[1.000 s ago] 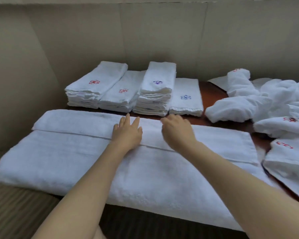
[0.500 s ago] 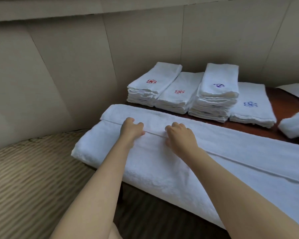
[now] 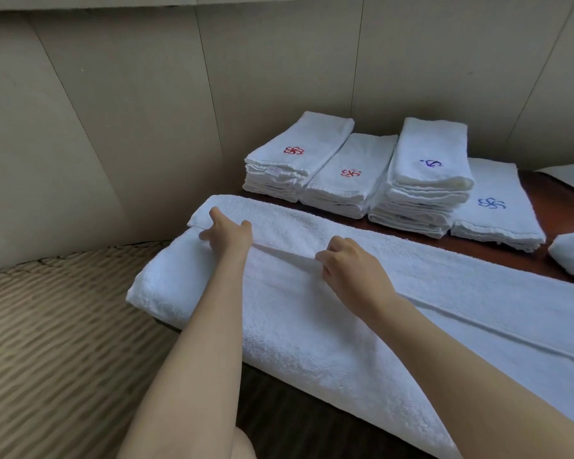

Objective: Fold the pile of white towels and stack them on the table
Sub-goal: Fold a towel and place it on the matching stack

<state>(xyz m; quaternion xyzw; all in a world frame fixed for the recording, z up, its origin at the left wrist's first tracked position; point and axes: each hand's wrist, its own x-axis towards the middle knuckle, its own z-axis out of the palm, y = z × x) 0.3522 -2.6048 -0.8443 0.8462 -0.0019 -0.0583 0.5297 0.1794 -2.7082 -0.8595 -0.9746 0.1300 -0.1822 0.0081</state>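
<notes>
I have the big towel (image 3: pixel 362 313) lying lengthwise along the near table (image 3: pixel 524 260) edge. My left hand (image 3: pixel 227 235) presses it near its left end, fingers spread; my right hand (image 3: pixel 348 270) pinches the fold seam. It looks thick, soft and floppy, so I'd grip the doubled edge.

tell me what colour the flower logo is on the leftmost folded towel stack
Red, on the leftmost stack of white towels; the head view shows it clearly.

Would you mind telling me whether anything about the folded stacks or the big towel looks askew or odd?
Mostly tidy. The large towel shows a small raised ridge along its fold edge between the left hand and the right hand. The stacks at the back differ in height; the third stack stands tallest, and its layers look slightly uneven. Nothing looks spilled or damaged.
</notes>
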